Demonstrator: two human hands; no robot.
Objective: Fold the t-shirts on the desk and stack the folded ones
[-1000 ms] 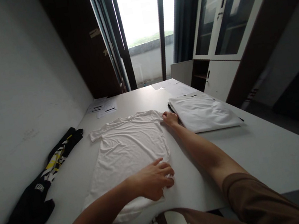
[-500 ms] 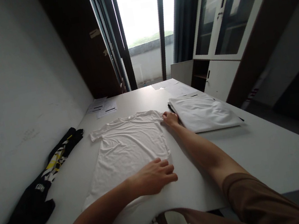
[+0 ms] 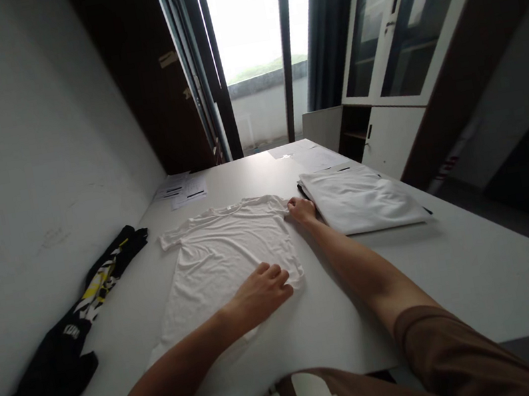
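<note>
In the head view, the white T-shirt point(image 3: 219, 260) lies spread on the table point(image 3: 411, 288). The right hand point(image 3: 302, 210) pinches 1 sleeve end between closed fingers, near folded white cloth point(image 3: 364, 201). The left hand's point(image 3: 262, 289) fingers curl over the shirt's lower edge; I cannot tell whether they grip it.

The left hand point(image 3: 263, 296) has drawn the white shirt's hem point(image 3: 297, 282) forward.
</note>
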